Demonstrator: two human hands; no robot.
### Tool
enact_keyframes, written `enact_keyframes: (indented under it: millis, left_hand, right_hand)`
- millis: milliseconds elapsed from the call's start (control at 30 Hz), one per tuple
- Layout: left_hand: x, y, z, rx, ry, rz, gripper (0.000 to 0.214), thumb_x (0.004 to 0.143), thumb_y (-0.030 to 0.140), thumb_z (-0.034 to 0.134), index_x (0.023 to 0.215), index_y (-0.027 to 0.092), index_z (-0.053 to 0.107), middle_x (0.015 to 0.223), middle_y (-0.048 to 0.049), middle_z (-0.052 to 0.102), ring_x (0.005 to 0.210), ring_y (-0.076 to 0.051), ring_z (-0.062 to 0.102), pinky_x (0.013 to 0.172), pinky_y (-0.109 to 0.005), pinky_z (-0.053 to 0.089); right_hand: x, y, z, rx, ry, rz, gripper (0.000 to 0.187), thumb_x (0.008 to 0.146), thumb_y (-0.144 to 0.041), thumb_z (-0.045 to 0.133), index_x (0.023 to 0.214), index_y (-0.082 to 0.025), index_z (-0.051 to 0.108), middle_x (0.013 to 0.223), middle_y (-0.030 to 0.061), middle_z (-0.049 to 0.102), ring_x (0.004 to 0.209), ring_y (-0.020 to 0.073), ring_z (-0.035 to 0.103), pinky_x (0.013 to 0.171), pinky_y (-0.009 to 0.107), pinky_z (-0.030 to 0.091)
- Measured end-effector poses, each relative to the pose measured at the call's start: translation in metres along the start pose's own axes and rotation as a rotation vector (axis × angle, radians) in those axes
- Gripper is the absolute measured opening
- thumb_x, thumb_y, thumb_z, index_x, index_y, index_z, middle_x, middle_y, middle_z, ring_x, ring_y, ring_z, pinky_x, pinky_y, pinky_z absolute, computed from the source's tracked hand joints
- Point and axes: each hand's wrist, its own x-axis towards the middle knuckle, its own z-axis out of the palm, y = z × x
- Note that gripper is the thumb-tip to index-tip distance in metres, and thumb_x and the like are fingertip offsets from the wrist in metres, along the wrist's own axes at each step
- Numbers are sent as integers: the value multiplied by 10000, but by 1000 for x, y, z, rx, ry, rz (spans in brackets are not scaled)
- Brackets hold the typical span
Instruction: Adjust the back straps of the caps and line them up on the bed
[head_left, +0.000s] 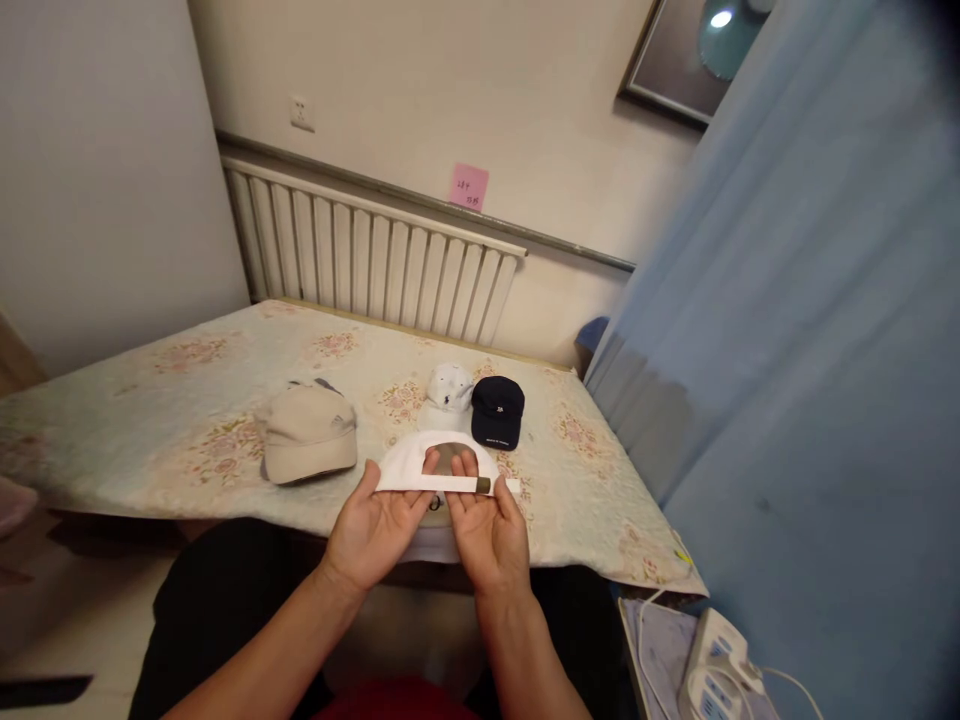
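Holding a white fabric baseball cap (409, 457) at the lower centre of the frame, I have its back opening turned toward me. It sits just above my palms and over the near edge of the pale floral quilted bedspread (187, 385).

My left hand (379, 530) is palm up and half closed. Its fingers curl round the left part of the cap's white rear strap (420, 485), and one fingertip shows through the opening above it. My right hand (487, 535) is beside it, almost touching, also half closed. Its fingers hook through the same opening, and its thumb lies by the small brownish buckle (482, 485) on the strap. Both hands grip the cap; neither is spread flat or clenched into a fist.

Further up the frame, three other caps lie on the bedspread:
- A beige fabric cap (307, 440) lies left of my hands.
- A second white cap with a small dark logo (450, 385) lies just beyond the one I hold.
- A navy cap with white lettering (497, 410) touches that one on its right.

A white ribbed radiator (375, 260) runs along the wall behind the bedspread, with a pink sticky note (469, 187) above it. A blue curtain (810, 330) fills the right side of the frame. A white power strip (712, 670) lies at the lower right.
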Motion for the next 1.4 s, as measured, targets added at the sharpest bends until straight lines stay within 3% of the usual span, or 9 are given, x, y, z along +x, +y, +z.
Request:
enact_keyframes:
  millis: [300,500,767,1067,1133,1267,1400]
  left_hand:
    - [-1,-7,-3,3,-17,-4,560,930,356,406,1425,132,272,1273,-189,569,1233,-289,469,976,-447,463]
    - [-2,-8,-2,26,-16,-26,599,935,373,381,1434,83,223,1225,-208,598,1211,-279,495,951,-411,485]
    - [1,-6,-11,75,-56,-69,609,931,397,380,1421,58,254,1232,-217,591,1217,-271,495,1002,-408,435]
    - [-2,-14,-9,273,-146,-150,560,857,504,479,1254,111,523,1301,-165,556,1292,-286,407,1109,-443,251]
    - [-2,-20,-11,411,-173,-100,515,820,441,575,1236,138,547,1313,-149,549,1293,-293,404,1116,-456,222]
    - [0,-31,-15,723,-157,-16,540,745,160,668,1266,198,533,1322,-98,550,1271,-267,437,1128,-432,190]
    - [8,-36,-20,790,-75,44,556,721,97,665,1249,232,556,1305,-66,570,1262,-226,451,1109,-344,246]
  right_hand:
    - [-10,-7,-3,-35,-18,-5,258,884,-254,450,1054,-140,608,1242,108,613,1214,196,520,1074,438,345]
    - [-15,-8,-2,-18,-24,-3,273,895,-249,429,1059,-125,607,1197,112,641,1195,202,538,1069,435,354]
    - [-16,-7,-10,-70,30,5,243,881,-258,465,1019,-131,618,1169,119,653,1176,213,553,1048,471,370]
    - [-10,-5,-18,-60,19,26,232,867,-255,494,1007,-123,625,1158,131,657,1191,205,541,1059,448,359]
    - [-6,-3,-21,-54,27,35,239,870,-254,489,1021,-128,624,1136,124,669,1173,204,556,1058,446,362]
    - [2,-1,-25,-63,57,66,263,880,-260,469,1059,-133,615,1117,114,678,1152,209,572,1042,467,379]
    - [11,0,-26,-100,89,97,272,878,-261,473,1040,-100,621,1107,142,677,1131,223,586,1016,461,411]
